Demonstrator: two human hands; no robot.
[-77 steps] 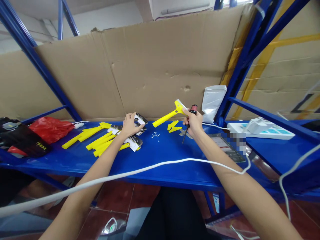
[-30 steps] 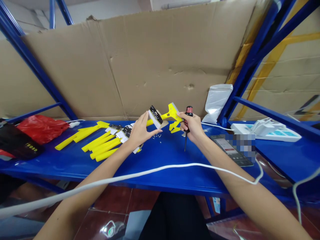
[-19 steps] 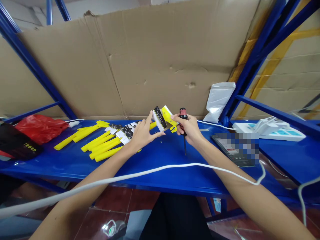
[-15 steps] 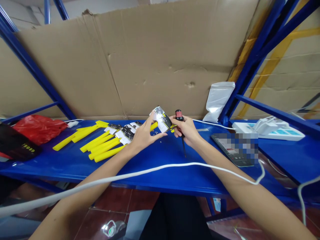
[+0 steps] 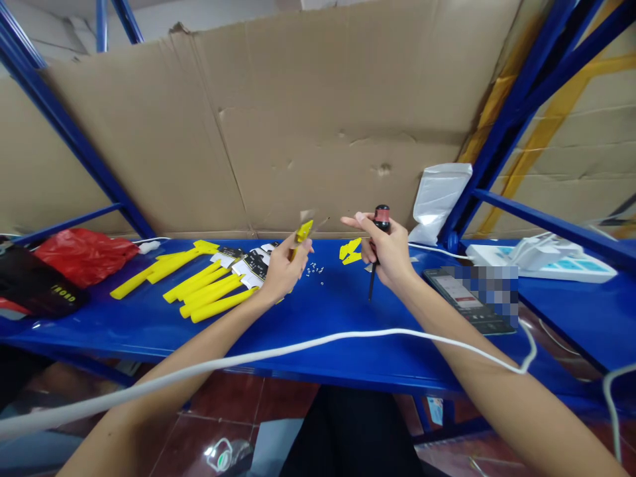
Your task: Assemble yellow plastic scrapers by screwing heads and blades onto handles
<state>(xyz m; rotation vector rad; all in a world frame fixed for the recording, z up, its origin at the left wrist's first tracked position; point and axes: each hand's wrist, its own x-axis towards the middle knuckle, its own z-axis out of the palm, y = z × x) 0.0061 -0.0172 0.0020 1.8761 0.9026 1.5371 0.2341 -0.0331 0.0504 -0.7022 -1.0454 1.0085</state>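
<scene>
My left hand (image 5: 287, 268) is closed round a yellow-handled tool (image 5: 304, 232), raised above the blue table; its thin far end is blurred. In my right hand (image 5: 390, 248) is a screwdriver (image 5: 381, 217) with a red and black handle, its shaft pointing down and its index finger stretched out to the left. On the table between the hands lie small yellow pieces (image 5: 350, 252) and several tiny metal parts, apparently screws (image 5: 315, 270). Left of my left hand, several yellow handles (image 5: 211, 291) lie side by side, with black and white cards (image 5: 252, 266) at their far ends.
A white cable (image 5: 318, 336) crosses in front of both forearms. At right are a tablet-like device (image 5: 467, 298), a power strip (image 5: 576, 265) and a white pouch (image 5: 440, 199). A red bag (image 5: 84, 255) and black bag (image 5: 37, 285) lie left. Cardboard (image 5: 318, 119) stands behind.
The hands have moved apart. The left hand has turned the yellow tool, so its white card face no longer shows. My right hand, with the screwdriver, has shifted right and extended its index finger.
</scene>
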